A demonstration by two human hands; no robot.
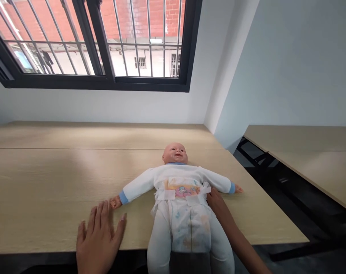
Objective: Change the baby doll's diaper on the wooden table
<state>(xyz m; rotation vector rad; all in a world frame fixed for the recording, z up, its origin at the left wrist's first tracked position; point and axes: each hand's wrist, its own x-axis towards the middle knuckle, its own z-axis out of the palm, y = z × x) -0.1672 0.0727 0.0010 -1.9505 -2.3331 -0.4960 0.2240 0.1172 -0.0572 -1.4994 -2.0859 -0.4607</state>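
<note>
A baby doll (177, 171) in a white suit with blue cuffs lies on its back on the wooden table (61, 182), arms spread and legs over the front edge. Around its waist is a diaper (187, 220) with a printed front band and tape tabs at both sides. My left hand (98, 232) rests flat near the table edge, fingers apart, with its fingertips close to the doll's hand. My right hand (214, 199) is at the diaper's right side, by the tab; its fingertips are hidden, so I cannot tell what they grip.
A second wooden table (310, 152) stands to the right, across a dark gap. Behind the tables is a pale wall (118, 104) with a dark-framed window (110, 83) and metal bars.
</note>
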